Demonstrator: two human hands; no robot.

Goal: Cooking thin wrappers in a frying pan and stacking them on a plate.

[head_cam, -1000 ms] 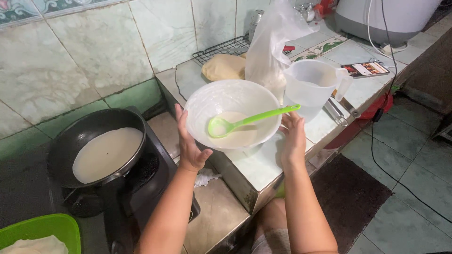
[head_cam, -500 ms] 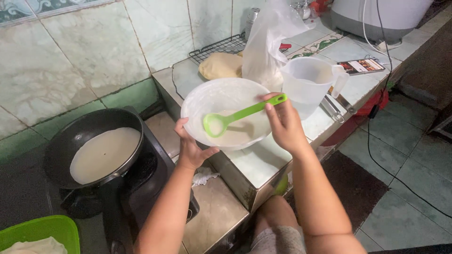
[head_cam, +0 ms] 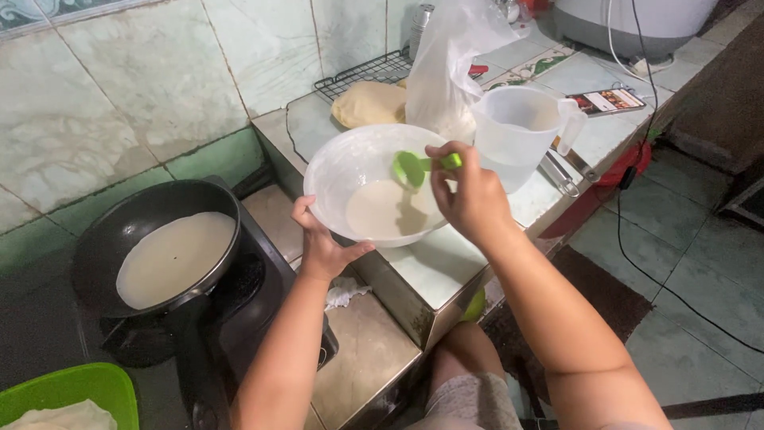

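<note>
My left hand (head_cam: 320, 241) grips the near rim of a white bowl (head_cam: 338, 171) and tilts it toward me; pale batter (head_cam: 382, 213) pools at its lower side. My right hand (head_cam: 468, 193) holds the handle of a green ladle (head_cam: 411, 168), whose cup hangs above the batter inside the bowl. To the left, a black pan (head_cam: 119, 231) sits on a dark stove with a thin round layer of pale batter (head_cam: 175, 256) spread in it.
A translucent measuring jug (head_cam: 521, 131) stands right of the bowl, a clear plastic bag (head_cam: 450, 60) and a flat pale dough piece (head_cam: 370, 103) on a wire rack behind it. A phone (head_cam: 609, 100) lies on the tiled counter. A green basin (head_cam: 68, 388) sits at bottom left.
My right hand left the bowl's rim, took the green ladle's handle and lifted it. The bowl is now tilted toward me, held by my left hand only.
</note>
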